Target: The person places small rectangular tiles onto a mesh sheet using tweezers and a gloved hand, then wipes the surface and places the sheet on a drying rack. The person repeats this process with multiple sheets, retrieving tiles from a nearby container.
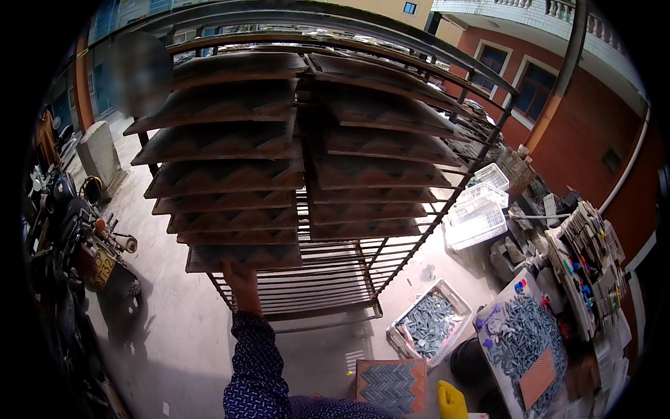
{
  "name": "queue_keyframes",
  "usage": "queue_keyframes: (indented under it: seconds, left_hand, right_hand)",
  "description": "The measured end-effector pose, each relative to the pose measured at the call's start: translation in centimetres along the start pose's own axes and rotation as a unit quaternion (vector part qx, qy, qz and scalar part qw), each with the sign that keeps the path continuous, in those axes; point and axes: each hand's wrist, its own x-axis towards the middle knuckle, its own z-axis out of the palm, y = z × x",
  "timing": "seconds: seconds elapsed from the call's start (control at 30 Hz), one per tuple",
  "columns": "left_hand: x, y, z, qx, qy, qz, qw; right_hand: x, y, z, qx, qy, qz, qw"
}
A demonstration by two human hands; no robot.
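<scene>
"Brown-grey, the lowest left tray on the rack: where does it lie?"

"Towards one o'clock from my left hand, long edge running nine to three; my fingers are grasping its near rim"

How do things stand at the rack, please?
Left hand at front edge of lowest tray, grip unclear; right hand out of view. Tray on rack, left side; more trays close above.
</scene>
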Motion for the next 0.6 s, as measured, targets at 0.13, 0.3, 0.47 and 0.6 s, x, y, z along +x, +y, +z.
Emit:
queue_keyframes:
  seconds: [0.13,0.3,0.47,0.6]
  left_hand:
    - [2.0,-0.1,-1.7,-0.041,-0.038,-0.022,0.998]
    - [2.9,-1.7,0.0,0.263,-0.059,0.188,0.944]
    - [4.8,-0.9,-1.7,0.454,-0.062,0.256,0.851]
    - [4.5,0.1,-2.0,0.302,-0.097,0.166,0.934]
  right_hand:
    - [-0.4,0.0,0.7,-0.005,-0.009,-0.007,1.0]
    - [0.1,-2.8,0.4,-0.017,-0.062,0.001,0.998]
    - [0.7,-5.6,2.6,-0.037,-0.031,-0.044,0.998]
    - [0.8,-0.9,3.3,-0.044,-0.03,-0.043,0.998]
